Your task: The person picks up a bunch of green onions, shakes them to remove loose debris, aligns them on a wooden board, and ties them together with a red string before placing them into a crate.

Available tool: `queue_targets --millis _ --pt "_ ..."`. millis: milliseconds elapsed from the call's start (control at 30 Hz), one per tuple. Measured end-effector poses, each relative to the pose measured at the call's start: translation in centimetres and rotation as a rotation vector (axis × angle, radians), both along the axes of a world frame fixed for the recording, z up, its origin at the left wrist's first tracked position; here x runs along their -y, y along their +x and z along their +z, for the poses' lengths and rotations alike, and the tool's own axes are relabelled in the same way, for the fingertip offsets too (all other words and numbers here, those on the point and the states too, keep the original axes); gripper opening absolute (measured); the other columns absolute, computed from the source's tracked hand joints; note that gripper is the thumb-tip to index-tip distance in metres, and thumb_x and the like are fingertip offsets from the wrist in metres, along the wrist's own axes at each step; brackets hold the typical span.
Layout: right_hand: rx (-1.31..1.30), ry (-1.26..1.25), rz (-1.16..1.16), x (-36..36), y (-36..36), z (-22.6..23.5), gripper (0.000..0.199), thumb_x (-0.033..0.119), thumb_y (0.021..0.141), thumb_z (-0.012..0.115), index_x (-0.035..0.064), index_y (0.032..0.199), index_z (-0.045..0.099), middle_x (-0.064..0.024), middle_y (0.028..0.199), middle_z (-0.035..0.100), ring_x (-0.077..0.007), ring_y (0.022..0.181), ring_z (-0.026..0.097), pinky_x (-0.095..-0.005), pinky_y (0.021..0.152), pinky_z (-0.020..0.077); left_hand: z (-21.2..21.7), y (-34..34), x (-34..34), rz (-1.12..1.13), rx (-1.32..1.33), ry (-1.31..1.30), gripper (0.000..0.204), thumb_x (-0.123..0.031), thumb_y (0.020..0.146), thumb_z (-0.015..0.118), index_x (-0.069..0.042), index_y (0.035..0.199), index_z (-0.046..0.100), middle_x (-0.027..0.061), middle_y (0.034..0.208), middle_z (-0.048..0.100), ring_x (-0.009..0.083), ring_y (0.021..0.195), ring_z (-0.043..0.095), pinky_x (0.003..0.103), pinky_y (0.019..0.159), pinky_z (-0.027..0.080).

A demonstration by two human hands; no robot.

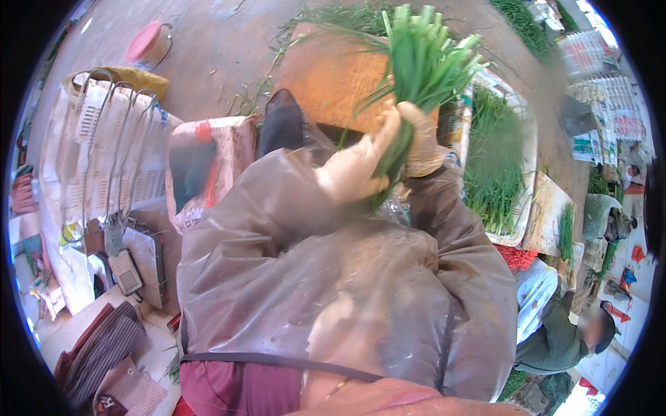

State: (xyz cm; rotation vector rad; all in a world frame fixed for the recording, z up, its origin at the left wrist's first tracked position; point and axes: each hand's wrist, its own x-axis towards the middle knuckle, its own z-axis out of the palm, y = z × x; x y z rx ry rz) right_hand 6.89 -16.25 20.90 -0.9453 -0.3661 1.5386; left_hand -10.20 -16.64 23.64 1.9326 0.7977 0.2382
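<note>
A thick bunch of green chives (420,69) stands tilted in front of my chest, its pale cut ends pointing up and away from me. My left hand (355,165), in a pale glove, is closed on the left side of the bunch. On the other side, slightly higher, my gloved right hand (420,142) wraps round the stalks. The lower leaves hang between my wrists, partly hidden by the sleeves. Behind the bunch lies an orange-brown board (333,73), with loose green leaves around its far edge.
To my right stands a white crate (528,163) full of chives. On the left are a pink-white padded seat (229,132), stacked white crates (66,156), a hanging scale (126,272) and a pink bucket (146,43). A person in dark green (555,340) sits at the lower right.
</note>
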Motion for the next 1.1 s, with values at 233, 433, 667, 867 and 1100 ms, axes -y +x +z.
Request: queue_targets --millis 233,433,667,867,1100 --pt "0.437 0.187 0.077 6.4 8.4 7.1 0.041 0.022 0.077 0.072 0.0024 0.11 0.059 -0.0015 0.086 0.062 -0.0099 0.069 0.06 -0.0223 0.06 0.0497 -2.3 -10.3 -3.1 0.55 0.934 -0.271 0.064 -0.005 0.087 0.063 -0.005 0.145 0.035 0.0121 0.137 0.048 0.0228 0.126 0.046 0.037 0.105 0.037" --pt "0.638 0.012 0.179 9.9 2.2 7.3 0.033 0.009 0.076 0.074 0.0033 0.105 0.06 -0.0041 0.08 0.063 -0.0122 0.066 0.06 -0.0252 0.06 0.0502 -9.1 -2.5 -5.2 0.078 1.112 -0.766 0.076 -0.033 0.091 0.063 -0.01 0.15 0.021 0.0152 0.141 0.044 0.0263 0.129 0.044 0.042 0.108 0.035" --pt "1.719 0.213 0.114 12.6 -3.2 2.0 0.094 0.018 0.071 0.079 0.0016 0.145 0.024 -0.0199 0.113 0.06 -0.032 0.099 0.061 -0.0377 0.086 0.0486 -5.7 0.2 -1.4 -0.069 1.355 -1.022 0.08 -0.044 0.076 0.077 -0.008 0.138 0.041 0.0106 0.135 0.05 0.0252 0.121 0.051 0.042 0.105 0.041" --pt "1.671 0.179 0.32 14.0 -5.0 1.5 0.116 0.034 0.071 0.08 0.0061 0.151 0.001 -0.024 0.123 0.056 -0.0398 0.112 0.056 -0.0414 0.092 0.0458 -6.8 0.9 -2.7 -0.059 1.303 -1.107 0.078 -0.032 0.079 0.074 -0.008 0.143 0.035 0.0119 0.122 0.057 0.0246 0.109 0.059 0.041 0.092 0.051" --pt "1.652 0.469 0.211 9.8 1.7 9.5 0.052 0.034 0.083 0.071 0.0049 0.124 0.058 -0.0168 0.113 0.063 -0.0304 0.108 0.06 -0.036 0.091 0.0477 -7.0 1.3 -2.8 -0.023 1.201 -1.207 0.072 -0.024 0.081 0.068 -0.006 0.142 0.034 0.0137 0.118 0.06 0.027 0.1 0.064 0.042 0.086 0.055"
